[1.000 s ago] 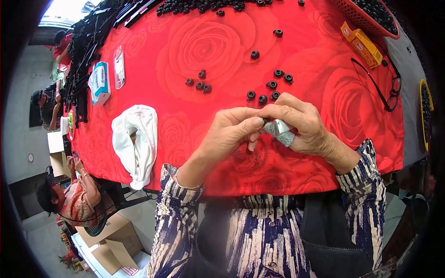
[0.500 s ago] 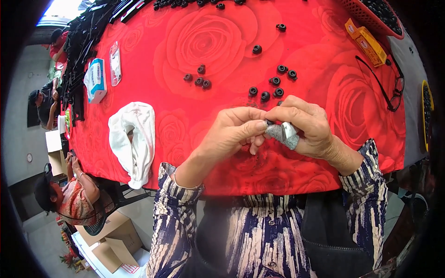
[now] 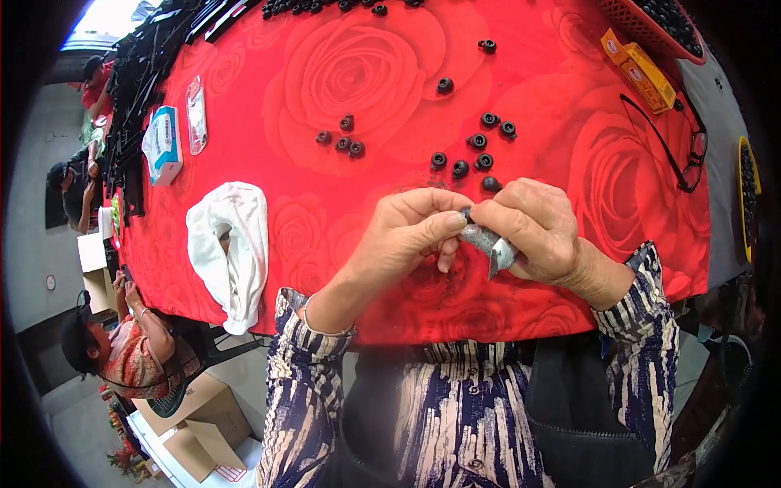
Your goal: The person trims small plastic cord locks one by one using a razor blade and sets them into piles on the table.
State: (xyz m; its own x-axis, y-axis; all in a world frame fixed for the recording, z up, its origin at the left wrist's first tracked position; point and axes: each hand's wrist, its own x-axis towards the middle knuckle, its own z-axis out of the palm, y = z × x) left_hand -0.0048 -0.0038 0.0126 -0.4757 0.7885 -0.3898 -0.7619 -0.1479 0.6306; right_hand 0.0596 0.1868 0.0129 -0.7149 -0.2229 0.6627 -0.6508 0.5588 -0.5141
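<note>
Black, mostly hidden, perhaps rubber, a small piece (image 3: 466, 215) sits pinched in the left hand (image 3: 419, 224) mid-frame; the right hand (image 3: 533, 229) holds a silver blade (image 3: 494, 262).

The left hand (image 3: 403, 232) and right hand (image 3: 537, 232) meet above the red rose-patterned desk (image 3: 390, 313), their fingers around a small black part (image 3: 466, 215); a pointed metal blade (image 3: 494, 262) juts from the right hand. 4 black knobs (image 3: 342, 145) cluster beyond and right of a white cloth (image 3: 250, 244); a yellow box (image 3: 639, 73) lies rightward.
</note>
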